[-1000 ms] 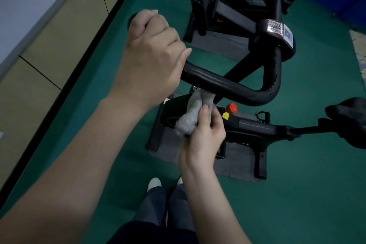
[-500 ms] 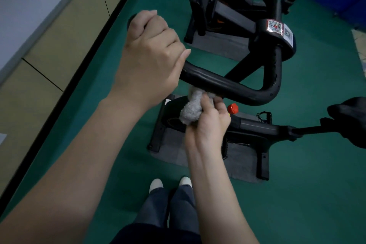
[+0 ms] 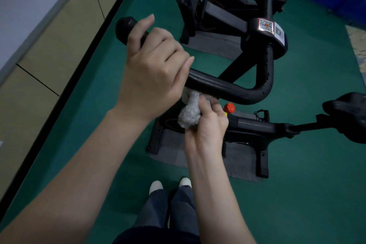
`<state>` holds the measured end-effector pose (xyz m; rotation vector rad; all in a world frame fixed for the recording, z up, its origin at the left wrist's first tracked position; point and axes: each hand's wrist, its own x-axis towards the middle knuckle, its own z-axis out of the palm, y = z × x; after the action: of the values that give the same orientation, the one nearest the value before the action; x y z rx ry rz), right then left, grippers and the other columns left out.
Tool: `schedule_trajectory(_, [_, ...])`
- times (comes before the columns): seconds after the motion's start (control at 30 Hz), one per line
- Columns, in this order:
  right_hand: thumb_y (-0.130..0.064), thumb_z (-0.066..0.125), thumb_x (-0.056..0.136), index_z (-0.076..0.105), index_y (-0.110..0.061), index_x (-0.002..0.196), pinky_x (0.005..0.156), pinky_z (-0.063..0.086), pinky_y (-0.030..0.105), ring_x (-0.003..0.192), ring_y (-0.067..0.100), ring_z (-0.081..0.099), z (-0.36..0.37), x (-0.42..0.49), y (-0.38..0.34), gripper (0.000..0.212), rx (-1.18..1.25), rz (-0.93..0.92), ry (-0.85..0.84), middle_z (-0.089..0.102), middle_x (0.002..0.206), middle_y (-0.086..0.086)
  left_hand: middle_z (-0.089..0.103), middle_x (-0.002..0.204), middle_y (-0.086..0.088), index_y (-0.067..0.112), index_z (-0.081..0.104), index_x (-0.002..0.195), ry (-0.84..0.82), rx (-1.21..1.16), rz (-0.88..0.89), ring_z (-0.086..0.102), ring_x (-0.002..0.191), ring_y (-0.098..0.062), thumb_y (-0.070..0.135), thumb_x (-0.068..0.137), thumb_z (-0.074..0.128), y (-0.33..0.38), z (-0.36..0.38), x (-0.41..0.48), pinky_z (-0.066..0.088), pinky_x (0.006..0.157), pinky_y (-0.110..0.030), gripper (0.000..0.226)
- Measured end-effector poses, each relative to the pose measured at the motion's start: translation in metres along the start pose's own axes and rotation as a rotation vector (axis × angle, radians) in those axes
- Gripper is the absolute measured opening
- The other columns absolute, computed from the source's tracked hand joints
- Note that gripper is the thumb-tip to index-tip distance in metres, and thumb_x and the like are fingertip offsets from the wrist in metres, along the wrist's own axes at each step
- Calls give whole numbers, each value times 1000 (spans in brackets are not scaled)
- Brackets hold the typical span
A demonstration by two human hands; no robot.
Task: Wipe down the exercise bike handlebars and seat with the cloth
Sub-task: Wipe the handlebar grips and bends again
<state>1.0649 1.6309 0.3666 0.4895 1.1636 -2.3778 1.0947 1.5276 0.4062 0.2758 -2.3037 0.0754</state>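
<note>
Green floor [image 3: 316, 184] lies beneath the exercise bike, with pale cabinet fronts [image 3: 49, 49] left of the handlebar [image 3: 227, 89]. At the handlebar's left end, the left hand [image 3: 152, 73] wraps its fingers round the bar. Just right of that hand, the cloth [image 3: 190, 113] is bunched against the handlebar's underside, pinched in the curled fingers of the right hand [image 3: 208, 125]. The cloth appears light, soft and pliable; a bunched hold near its middle should suit. The handlebar looks rigid and smooth. Well right of the handlebar, the seat [image 3: 348, 117] stands untouched.
</note>
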Motion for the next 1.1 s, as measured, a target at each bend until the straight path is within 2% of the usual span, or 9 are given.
schedule_trajectory(0.13, [8,52,91,52,-5,88,69,49,31,66,16,59,1,0,2,13,-53,33,-30,59,75,8,68,89,-2,9,71,90,-61,-50,34,62,94,-25,19,97,49,14,9,-2,25,110,-39,26])
schedule_trajectory(0.3, [18,46,87,53,-9,76,60,54,22,58,10,64,-12,10,-21,30,48,-78,76,61,71,6,69,95,-2,10,71,98,-128,-56,26,62,96,-25,22,97,49,21,19,-3,25,110,-39,26])
schedule_trajectory(0.53, [8,53,90,58,-1,94,65,56,24,66,13,66,-14,1,-13,10,-51,16,-19,67,73,7,71,87,1,13,72,93,-170,5,36,63,88,-23,27,100,43,22,24,-5,24,107,-37,32])
schedule_trajectory(0.6, [10,53,90,59,3,98,67,57,24,67,14,68,-21,3,-22,13,-3,-30,44,68,77,9,71,87,1,14,72,93,-175,3,38,63,88,-23,27,100,44,20,24,-7,24,106,-36,32])
schedule_trajectory(0.7, [9,51,91,60,-3,95,66,56,24,68,14,66,-29,6,-31,15,19,-90,122,66,80,8,71,87,2,14,72,93,-165,-6,36,64,89,-22,27,99,44,20,25,-8,25,104,-35,31])
schedule_trajectory(0.87, [8,51,91,60,4,102,64,55,22,69,12,68,-24,1,-27,15,-50,-13,24,70,77,7,70,86,2,15,71,92,-136,-6,39,63,88,-22,27,99,45,19,27,-8,27,100,-35,29])
schedule_trajectory(0.97, [9,53,91,60,-2,96,67,56,22,72,13,67,-39,4,-40,14,-57,-154,227,68,85,9,70,84,3,15,71,89,-108,-11,35,64,85,-22,27,98,48,19,28,-7,27,97,-34,28])
schedule_trajectory(1.03, [5,55,91,63,-6,105,77,56,24,86,14,69,-51,6,-49,19,-187,-374,371,69,99,7,70,84,3,15,71,88,-99,-10,31,63,84,-22,27,98,48,19,29,-7,28,94,-34,27])
schedule_trajectory(1.1, [0,56,92,63,-9,112,88,53,23,101,12,66,-54,8,-54,23,-420,-642,429,68,108,5,70,84,3,16,71,88,-96,-7,27,63,82,-21,27,98,48,19,30,-8,28,92,-33,28])
